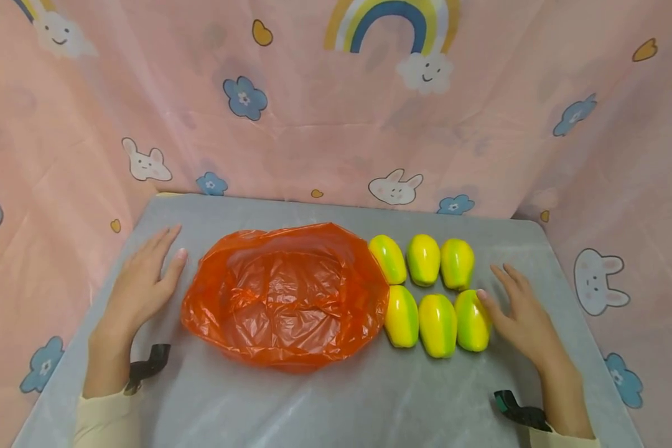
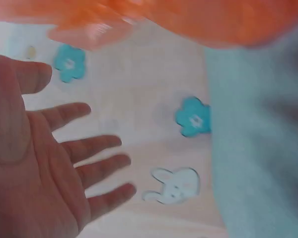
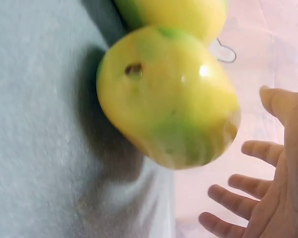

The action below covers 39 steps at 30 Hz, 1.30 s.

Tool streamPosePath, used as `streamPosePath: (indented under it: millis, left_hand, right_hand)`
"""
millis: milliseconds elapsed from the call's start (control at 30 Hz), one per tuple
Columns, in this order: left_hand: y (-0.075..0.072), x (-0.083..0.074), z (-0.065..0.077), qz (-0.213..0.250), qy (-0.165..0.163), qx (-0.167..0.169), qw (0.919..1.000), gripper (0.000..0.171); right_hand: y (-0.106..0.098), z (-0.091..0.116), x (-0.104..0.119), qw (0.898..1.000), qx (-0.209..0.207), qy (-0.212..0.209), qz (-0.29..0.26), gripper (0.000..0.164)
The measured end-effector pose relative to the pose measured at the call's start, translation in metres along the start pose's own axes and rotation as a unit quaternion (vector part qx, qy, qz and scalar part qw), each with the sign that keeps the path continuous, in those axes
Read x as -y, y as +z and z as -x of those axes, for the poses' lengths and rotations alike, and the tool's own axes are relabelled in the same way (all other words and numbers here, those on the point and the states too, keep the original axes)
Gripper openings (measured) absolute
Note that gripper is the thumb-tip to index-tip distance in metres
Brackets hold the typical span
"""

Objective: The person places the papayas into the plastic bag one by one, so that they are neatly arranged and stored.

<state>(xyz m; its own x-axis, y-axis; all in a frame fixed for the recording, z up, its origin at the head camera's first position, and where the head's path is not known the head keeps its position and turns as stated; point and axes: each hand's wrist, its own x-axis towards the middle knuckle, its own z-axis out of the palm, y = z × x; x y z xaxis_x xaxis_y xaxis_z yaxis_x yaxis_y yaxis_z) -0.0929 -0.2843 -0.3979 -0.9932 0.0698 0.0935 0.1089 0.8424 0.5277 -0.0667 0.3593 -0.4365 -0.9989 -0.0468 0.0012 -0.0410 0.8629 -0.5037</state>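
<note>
We see a crumpled orange plastic bag [image 1: 291, 298] on the grey worktop [image 1: 241, 401], its mouth spread wide and facing up. To its right we count six glossy yellow-green fruits in two rows of three, a back row [image 1: 424, 260] and a front row [image 1: 438, 325]; in the head view the bag's right rim meets the leftmost fruit of each row. Our left hand [image 1: 140, 289] is just beside the bag's left side, its fingers [image 2: 92, 147] spread, relaxed and free of any hold. Our right hand [image 1: 526, 320] is beside the rightmost fruits, its fingers [image 3: 233, 201] likewise released and grasping nothing; the right wrist view shows a gap between its thumb and the nearest fruit. Behind the worktop we see a pink curtain [image 1: 313, 155] printed with rainbows, rabbits and blue flowers.
</note>
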Motion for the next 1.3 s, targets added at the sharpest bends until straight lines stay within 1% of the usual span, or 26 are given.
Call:
streamPosePath:
  millis: [167, 267, 333, 400, 500, 567, 633, 700, 800, 900, 1000, 1133, 1300]
  left_hand:
    - [-0.005, -0.019, 0.005, 0.062, 0.037, -0.006, 0.9974, 0.061]
    - [-0.006, -0.029, 0.009, 0.081, 0.064, -0.022, 0.9944, 0.057]
    - [-0.007, -0.035, 0.013, 0.086, 0.079, -0.028, 0.9927, 0.05]
    - [-0.007, -0.04, 0.016, 0.088, 0.09, -0.02, 0.9918, 0.041]
    - [-0.008, -0.047, 0.018, 0.083, 0.099, 0.003, 0.9916, 0.028]
    - [-0.007, -0.05, 0.019, 0.073, 0.105, 0.016, 0.9916, 0.025]
    - [-0.007, -0.052, 0.019, 0.064, 0.109, 0.029, 0.9916, 0.025]
    - [-0.006, -0.054, 0.019, 0.056, 0.104, 0.046, 0.9919, 0.028]
    - [-0.003, -0.056, 0.018, 0.047, 0.094, 0.076, 0.9916, 0.033]
    - [-0.001, -0.055, 0.016, 0.039, 0.087, 0.098, 0.9906, 0.037]
    - [0.002, -0.053, 0.015, 0.036, 0.089, 0.104, 0.9899, 0.041]
    - [0.002, -0.053, 0.015, 0.036, 0.096, 0.098, 0.9899, 0.044]
    - [0.001, -0.053, 0.015, 0.036, 0.099, 0.093, 0.99, 0.048]
  right_hand:
    - [0.002, 0.005, 0.009, 1.0, 0.006, -0.002, 0.003, 0.071]
    - [0.003, 0.008, 0.013, 1.0, 0.01, -0.001, -0.002, 0.068]
    - [0.004, 0.011, 0.015, 1.0, 0.012, 0.001, 0.0, 0.068]
    - [0.006, 0.014, 0.016, 1.0, 0.011, 0.002, -0.001, 0.068]
    - [0.008, 0.016, 0.02, 1.0, -0.001, -0.005, -0.006, 0.066]
    - [0.009, 0.017, 0.023, 1.0, -0.01, -0.011, -0.007, 0.064]
    - [0.011, 0.018, 0.026, 1.0, -0.016, -0.017, -0.013, 0.064]
    - [0.012, 0.019, 0.028, 1.0, -0.016, -0.018, -0.013, 0.065]
    - [0.013, 0.022, 0.03, 1.0, -0.012, -0.009, -0.007, 0.068]
    - [0.014, 0.024, 0.033, 1.0, -0.012, -0.003, 0.001, 0.073]
    - [0.016, 0.028, 0.034, 1.0, -0.021, -0.007, -0.001, 0.077]
    - [0.019, 0.031, 0.033, 0.999, -0.035, -0.013, -0.007, 0.079]
    - [0.024, 0.031, 0.031, 1.0, -0.028, -0.005, -0.005, 0.08]
